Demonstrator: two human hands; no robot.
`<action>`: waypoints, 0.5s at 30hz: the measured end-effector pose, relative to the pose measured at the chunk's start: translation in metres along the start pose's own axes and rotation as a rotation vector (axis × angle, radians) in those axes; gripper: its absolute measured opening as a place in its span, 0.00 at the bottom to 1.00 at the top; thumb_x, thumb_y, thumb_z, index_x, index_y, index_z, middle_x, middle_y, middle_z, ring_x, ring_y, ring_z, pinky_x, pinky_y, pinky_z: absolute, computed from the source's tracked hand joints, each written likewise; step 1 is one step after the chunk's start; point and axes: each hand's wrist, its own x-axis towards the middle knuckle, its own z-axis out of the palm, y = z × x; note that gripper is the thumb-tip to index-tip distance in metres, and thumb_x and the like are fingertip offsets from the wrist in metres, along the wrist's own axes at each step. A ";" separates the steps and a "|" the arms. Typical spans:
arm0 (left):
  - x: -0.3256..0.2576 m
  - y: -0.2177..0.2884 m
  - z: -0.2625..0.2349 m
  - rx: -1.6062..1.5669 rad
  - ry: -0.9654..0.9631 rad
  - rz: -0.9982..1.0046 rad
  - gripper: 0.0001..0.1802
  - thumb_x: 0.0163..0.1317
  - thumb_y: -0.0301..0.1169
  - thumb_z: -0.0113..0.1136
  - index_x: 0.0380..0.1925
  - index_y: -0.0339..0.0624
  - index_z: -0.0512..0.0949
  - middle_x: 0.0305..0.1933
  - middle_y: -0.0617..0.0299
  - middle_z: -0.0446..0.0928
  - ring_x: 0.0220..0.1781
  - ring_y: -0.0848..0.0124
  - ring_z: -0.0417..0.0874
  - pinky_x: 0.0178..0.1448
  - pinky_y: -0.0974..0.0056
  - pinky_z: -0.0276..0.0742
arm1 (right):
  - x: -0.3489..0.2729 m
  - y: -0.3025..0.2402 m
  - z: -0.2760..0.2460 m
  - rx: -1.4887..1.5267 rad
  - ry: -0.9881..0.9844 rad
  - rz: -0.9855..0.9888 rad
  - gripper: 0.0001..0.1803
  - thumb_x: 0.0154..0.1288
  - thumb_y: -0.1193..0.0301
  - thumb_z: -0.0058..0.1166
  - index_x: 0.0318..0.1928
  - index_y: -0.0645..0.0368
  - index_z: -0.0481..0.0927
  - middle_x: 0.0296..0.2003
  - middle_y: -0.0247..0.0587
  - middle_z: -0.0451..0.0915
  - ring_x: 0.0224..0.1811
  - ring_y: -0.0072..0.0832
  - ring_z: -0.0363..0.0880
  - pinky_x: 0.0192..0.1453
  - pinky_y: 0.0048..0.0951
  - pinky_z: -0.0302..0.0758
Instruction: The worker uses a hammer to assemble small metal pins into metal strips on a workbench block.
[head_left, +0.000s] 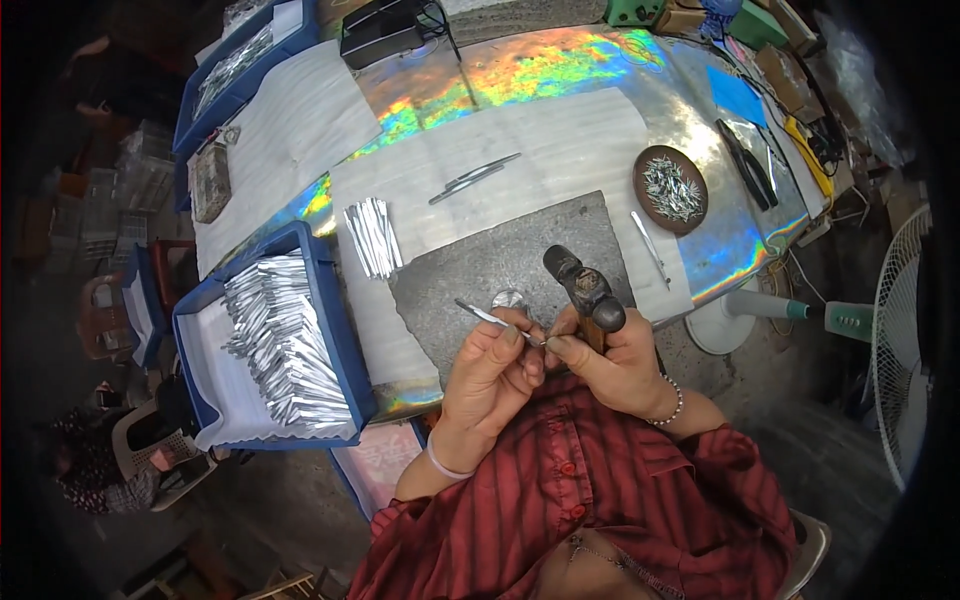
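My left hand [485, 385] pinches a slim silvery metal piece [487, 316], whose darker tip points up and left. My right hand [622, 372] holds a hammer [590, 295] against its palm, head up, while its thumb and forefinger meet the near end of the metal piece. Whether a tiny part sits between those fingertips is too small to tell. Both hands are at the near edge of a grey metal plate [490, 255]. On the plate, just beyond my left fingers, lies a small round shiny disc [509, 299].
A blue tray [362, 385] of silvery strips stands left, beside a loose bundle of strips [371, 238]. Several slim pieces [475, 178] lie beyond the plate. Rightward are a brown bowl [640, 205] of small metal bits, a slim tool [651, 250], black-handled pliers [748, 165] and a fan [900, 345].
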 end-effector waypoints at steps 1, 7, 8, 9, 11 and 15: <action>0.000 0.000 0.000 -0.006 0.000 -0.005 0.09 0.61 0.30 0.54 0.39 0.39 0.71 0.35 0.57 0.76 0.30 0.69 0.78 0.32 0.71 0.75 | 0.000 0.000 0.001 -0.003 0.000 -0.001 0.06 0.59 0.75 0.54 0.35 0.64 0.74 0.24 0.34 0.78 0.26 0.15 0.75 0.29 0.18 0.71; -0.001 -0.002 -0.002 -0.042 0.014 0.008 0.08 0.61 0.30 0.54 0.39 0.39 0.72 0.35 0.58 0.76 0.29 0.72 0.77 0.31 0.71 0.74 | 0.000 0.002 0.004 -0.231 0.058 -0.115 0.09 0.55 0.75 0.56 0.36 0.64 0.73 0.18 0.38 0.75 0.20 0.21 0.75 0.23 0.22 0.68; -0.001 -0.003 -0.001 -0.041 0.026 0.022 0.08 0.61 0.30 0.54 0.39 0.39 0.72 0.35 0.58 0.76 0.28 0.73 0.76 0.31 0.71 0.74 | -0.001 0.003 0.004 -0.340 0.075 -0.203 0.10 0.53 0.76 0.56 0.36 0.64 0.72 0.18 0.39 0.74 0.19 0.26 0.75 0.23 0.25 0.68; -0.001 -0.005 -0.001 -0.041 0.025 0.021 0.08 0.61 0.30 0.54 0.39 0.39 0.72 0.35 0.58 0.76 0.28 0.73 0.76 0.31 0.71 0.74 | -0.001 0.005 0.004 -0.448 0.094 -0.291 0.11 0.51 0.77 0.56 0.37 0.64 0.72 0.18 0.41 0.72 0.18 0.32 0.75 0.22 0.28 0.68; -0.002 -0.008 -0.001 0.066 0.095 0.085 0.08 0.61 0.30 0.54 0.38 0.39 0.72 0.36 0.59 0.76 0.28 0.73 0.76 0.32 0.71 0.73 | -0.002 0.006 0.005 -0.694 0.079 -0.484 0.15 0.46 0.79 0.55 0.38 0.64 0.70 0.21 0.43 0.71 0.20 0.41 0.74 0.23 0.32 0.68; -0.005 -0.003 -0.006 0.075 0.097 0.080 0.08 0.61 0.30 0.53 0.38 0.40 0.72 0.37 0.58 0.76 0.29 0.73 0.75 0.33 0.71 0.73 | -0.001 0.014 0.001 -0.515 -0.011 -0.368 0.19 0.47 0.75 0.60 0.41 0.64 0.69 0.24 0.43 0.71 0.21 0.29 0.74 0.25 0.28 0.68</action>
